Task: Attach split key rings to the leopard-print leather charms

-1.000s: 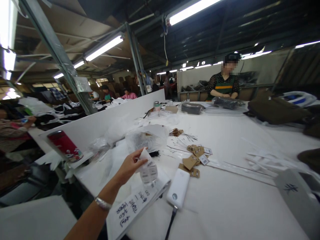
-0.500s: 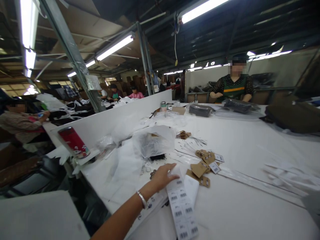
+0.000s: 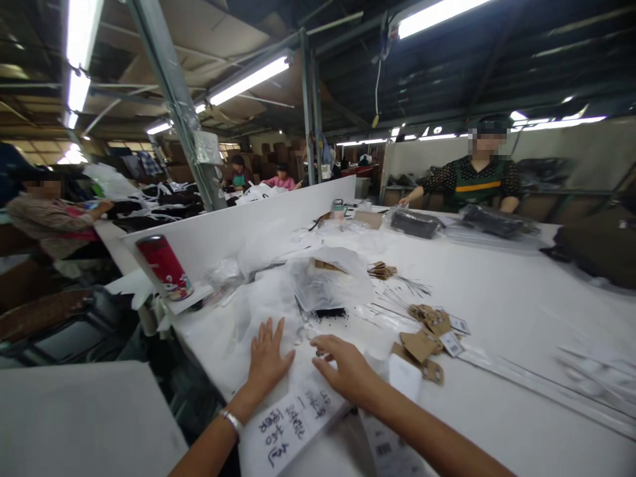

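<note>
My left hand [image 3: 269, 354] lies flat with its fingers spread on white plastic sheeting [image 3: 268, 298] at the table's near left. My right hand [image 3: 348, 371] is beside it, thumb and index finger apart and curved around a small dark patterned thing [image 3: 319, 355], too small to name. Below the hands is a white sheet with handwriting [image 3: 293, 424], on top of a stack. A strip of barcode stickers [image 3: 387, 444] lies partly under my right forearm. Brown cardboard tags [image 3: 420, 344], some with white barcode labels, lie to the right of my right hand.
A clear bag [image 3: 332, 281] with dark contents stands ahead of my hands. A red tumbler [image 3: 163, 268] is at the left by a white partition [image 3: 248, 228]. Across the table [image 3: 521, 311], a person in a green apron [image 3: 472, 182] stands behind dark bagged goods [image 3: 497, 222].
My left hand has let go of the sticker strip and now lies flat further left. My right hand has come into view from the right. The strip lies lower, beneath my right forearm.
</note>
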`<control>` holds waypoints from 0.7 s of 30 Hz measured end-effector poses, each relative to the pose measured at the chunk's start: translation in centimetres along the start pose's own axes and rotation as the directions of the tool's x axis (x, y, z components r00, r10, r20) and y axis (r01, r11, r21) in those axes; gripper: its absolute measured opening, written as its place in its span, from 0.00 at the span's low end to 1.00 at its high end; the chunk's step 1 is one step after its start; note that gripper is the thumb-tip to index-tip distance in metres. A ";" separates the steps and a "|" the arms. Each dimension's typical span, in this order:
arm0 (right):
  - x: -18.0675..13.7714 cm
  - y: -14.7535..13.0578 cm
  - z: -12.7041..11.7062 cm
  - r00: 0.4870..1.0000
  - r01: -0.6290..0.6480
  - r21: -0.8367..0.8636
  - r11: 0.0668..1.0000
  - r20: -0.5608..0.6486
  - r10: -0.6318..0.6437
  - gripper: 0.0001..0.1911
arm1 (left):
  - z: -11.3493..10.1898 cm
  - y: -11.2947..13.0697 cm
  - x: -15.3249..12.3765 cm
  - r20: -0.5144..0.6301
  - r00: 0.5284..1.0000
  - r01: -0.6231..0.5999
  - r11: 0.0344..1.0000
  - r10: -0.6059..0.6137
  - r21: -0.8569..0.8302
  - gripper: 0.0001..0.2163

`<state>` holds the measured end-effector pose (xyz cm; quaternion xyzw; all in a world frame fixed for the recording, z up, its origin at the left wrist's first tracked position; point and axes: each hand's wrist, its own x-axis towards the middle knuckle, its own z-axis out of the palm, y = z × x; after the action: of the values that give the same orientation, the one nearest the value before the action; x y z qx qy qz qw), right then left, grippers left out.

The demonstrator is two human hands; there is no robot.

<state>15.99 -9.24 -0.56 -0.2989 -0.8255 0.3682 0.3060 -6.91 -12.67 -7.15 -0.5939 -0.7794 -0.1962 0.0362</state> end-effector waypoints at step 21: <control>16.3 3.0 9.7 0.941 -0.312 -0.002 0.950 -0.135 0.309 0.31 | -9.0 -10.2 8.7 -0.212 0.700 0.150 0.430 -0.682 -0.890 0.23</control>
<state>-0.54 -0.04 -3.52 -0.4528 -0.7501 0.3813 0.2949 -20.62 -10.08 0.94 -0.2298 -0.6737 -0.6982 -0.0761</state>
